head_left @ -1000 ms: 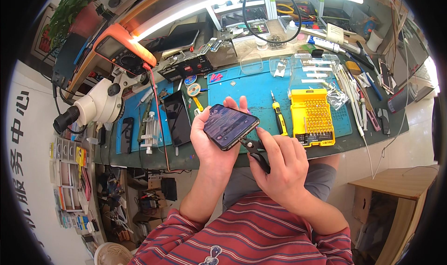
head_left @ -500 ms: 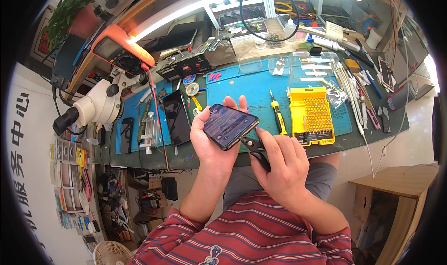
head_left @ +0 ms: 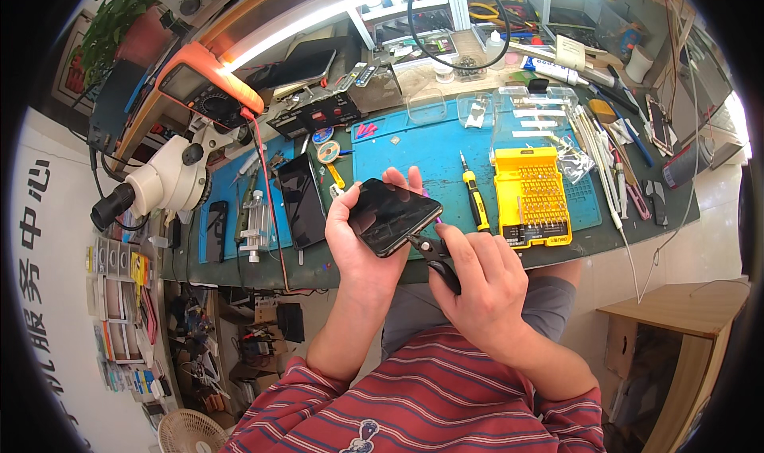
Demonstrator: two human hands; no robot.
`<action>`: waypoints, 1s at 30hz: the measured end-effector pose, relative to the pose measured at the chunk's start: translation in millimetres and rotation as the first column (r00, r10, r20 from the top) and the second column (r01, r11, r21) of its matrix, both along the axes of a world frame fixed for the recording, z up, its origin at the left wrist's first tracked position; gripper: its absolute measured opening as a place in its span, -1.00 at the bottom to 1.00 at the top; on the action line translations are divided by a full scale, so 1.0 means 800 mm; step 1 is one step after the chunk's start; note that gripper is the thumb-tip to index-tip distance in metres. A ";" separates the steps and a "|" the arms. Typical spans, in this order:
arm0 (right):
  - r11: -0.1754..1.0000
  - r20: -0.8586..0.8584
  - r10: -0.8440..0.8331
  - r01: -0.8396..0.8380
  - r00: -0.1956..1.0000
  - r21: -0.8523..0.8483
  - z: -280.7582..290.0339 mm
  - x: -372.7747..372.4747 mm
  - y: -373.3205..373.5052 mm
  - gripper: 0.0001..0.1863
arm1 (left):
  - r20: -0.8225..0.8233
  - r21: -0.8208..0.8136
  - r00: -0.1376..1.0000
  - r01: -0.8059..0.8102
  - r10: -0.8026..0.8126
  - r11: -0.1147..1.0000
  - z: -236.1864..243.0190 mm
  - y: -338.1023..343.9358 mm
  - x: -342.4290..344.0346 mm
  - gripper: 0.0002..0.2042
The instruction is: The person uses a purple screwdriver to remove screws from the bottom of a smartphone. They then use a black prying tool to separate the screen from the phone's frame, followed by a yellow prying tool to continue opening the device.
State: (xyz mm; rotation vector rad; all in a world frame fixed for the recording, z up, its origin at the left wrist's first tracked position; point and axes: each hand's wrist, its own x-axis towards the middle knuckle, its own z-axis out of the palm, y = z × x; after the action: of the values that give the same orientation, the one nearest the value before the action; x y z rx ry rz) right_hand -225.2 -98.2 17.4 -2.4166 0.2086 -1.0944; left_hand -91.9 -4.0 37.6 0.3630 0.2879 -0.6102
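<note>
Bright light from a long white tube [head_left: 278, 44] falls over a cluttered dark-green surface [head_left: 223, 270], where a blue work mat [head_left: 398, 158] is spread. On that mat lies an open yellow plastic case of small metal bits [head_left: 533, 190]. Just left of the case is a slim yellow-and-black screwdriver [head_left: 475, 194]; right of it lies a bundle of thin white rods and cables [head_left: 601, 170]. Well to the case's left are a flat glossy black panel [head_left: 302, 202] and, farther off, a white microscope with black eyepieces [head_left: 159, 178]. Right of the case and nearer the person stands a light-brown wooden cabinet [head_left: 676, 310]. Left of the case, a black smartphone with a dark, reflective screen [head_left: 394, 214] is held tilted above the surface. The person's left grip [head_left: 362, 260] is wrapped around it from below, fingertips showing past its far side. The right grip [head_left: 485, 282], nearer the person than the case and slightly left of it, is closed on a pair of black-handled pliers [head_left: 436, 255]. Their metal head is at the smartphone's edge facing the right grip; whether the tips touch it cannot be told.
</note>
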 end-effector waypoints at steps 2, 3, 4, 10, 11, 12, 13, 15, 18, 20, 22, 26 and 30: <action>1.000 -0.001 -0.003 0.003 1.000 -0.005 0.000 0.000 0.000 -0.46 | 0.009 -0.003 1.000 0.011 -0.011 1.000 -0.001 0.001 0.000 -0.76; 1.000 -0.002 -0.005 0.005 1.000 -0.008 0.000 -0.001 0.000 -0.47 | 0.011 0.007 1.000 0.018 -0.018 1.000 -0.001 0.002 0.000 -0.75; 1.000 -0.003 -0.006 0.006 1.000 -0.011 0.000 -0.001 -0.001 -0.47 | 0.014 0.017 1.000 0.025 -0.025 1.000 0.000 0.002 0.000 -0.75; 0.999 -0.005 -0.006 0.006 1.000 -0.034 0.000 -0.003 -0.003 -0.49 | 0.059 -0.008 0.997 0.045 -0.045 0.999 -0.003 0.007 0.000 -0.77; 0.999 -0.002 -0.004 0.004 1.000 -0.037 0.000 -0.003 -0.004 -0.48 | 0.060 -0.030 0.997 0.050 -0.048 0.998 -0.003 0.008 0.000 -0.79; 0.999 0.000 -0.002 0.002 1.000 -0.039 0.000 -0.003 -0.004 -0.48 | 0.053 -0.029 0.997 0.052 -0.050 0.998 -0.004 0.009 0.000 -0.79; 0.999 0.003 0.000 0.000 1.000 -0.042 0.000 -0.004 -0.005 -0.48 | 0.046 -0.027 0.998 0.054 -0.053 0.998 -0.005 0.010 0.001 -0.79; 0.999 0.004 0.003 -0.003 1.000 -0.048 -0.001 -0.004 -0.005 -0.48 | 0.041 -0.022 0.998 0.056 -0.055 0.998 -0.005 0.010 0.001 -0.79; 0.998 0.001 0.013 -0.013 1.000 -0.058 0.000 -0.006 -0.007 -0.47 | 0.043 -0.008 0.997 0.058 -0.058 0.998 -0.003 0.010 0.001 -0.80; 0.997 0.003 0.017 -0.017 1.000 -0.070 0.000 -0.007 -0.008 -0.47 | 0.049 0.002 0.997 0.067 -0.067 0.998 0.000 0.010 0.000 -0.80; 0.996 0.011 0.016 -0.015 1.000 -0.089 0.000 -0.007 -0.009 -0.47 | 0.041 -0.004 0.996 0.081 -0.081 0.997 -0.002 0.012 0.003 -0.82; 0.994 0.007 0.027 -0.027 1.000 -0.110 -0.002 -0.009 -0.011 -0.45 | 0.020 0.011 0.995 0.097 -0.097 0.995 0.000 0.012 0.003 -0.83; 0.988 0.007 0.041 -0.039 0.999 -0.149 -0.003 -0.010 -0.015 -0.44 | 0.016 0.056 0.993 0.113 -0.114 0.992 0.004 0.012 0.006 -0.81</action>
State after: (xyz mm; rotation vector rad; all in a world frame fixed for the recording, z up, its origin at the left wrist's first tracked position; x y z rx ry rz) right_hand -232.8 -110.0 14.8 -2.5342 0.0765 -1.1408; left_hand -86.9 5.7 41.2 0.4403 0.2675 -0.7114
